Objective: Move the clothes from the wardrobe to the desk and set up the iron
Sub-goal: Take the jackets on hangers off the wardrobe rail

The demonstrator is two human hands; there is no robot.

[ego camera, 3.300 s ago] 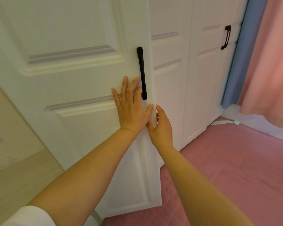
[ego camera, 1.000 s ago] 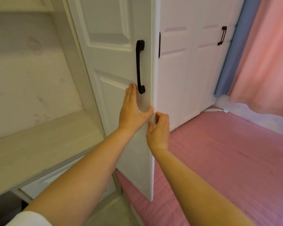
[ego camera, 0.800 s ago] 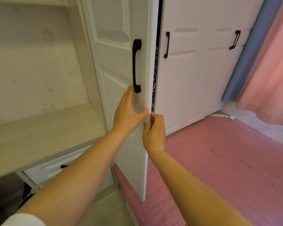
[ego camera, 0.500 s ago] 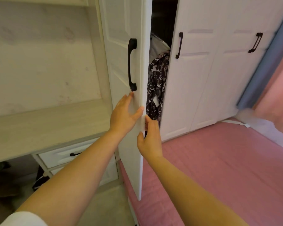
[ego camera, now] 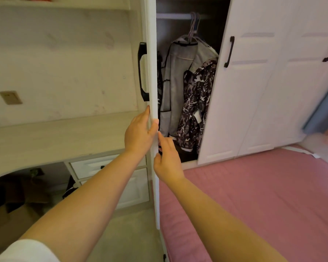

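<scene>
Both hands hold the free edge of the wardrobe door [ego camera: 151,76]: the left hand [ego camera: 138,133] has its palm on the outer face with the thumb hooked round the edge, just under the black handle [ego camera: 142,71], while the right hand [ego camera: 166,157] pinches the same edge a little lower, fingers curled onto the inner side. That door stands swung out, edge-on to me, and the wardrobe gapes between it and the closed doors [ego camera: 263,91] to the right. Inside, the clothes hang from the rail [ego camera: 173,16] on hangers: a grey garment cover [ego camera: 175,82] toward the left and a dark patterned jacket [ego camera: 196,103] beside it, touching it. Neither has been lifted off. The worktop [ego camera: 55,135] runs along the left of the door, pale wood, with drawers [ego camera: 106,167] under its right end near the hands. I see no iron anywhere from here. So I'd judge the job barely begun: access is gained, yet moving every garment across and setting up the iron remain. A pink bed cover [ego camera: 254,195] fills the lower right.
</scene>
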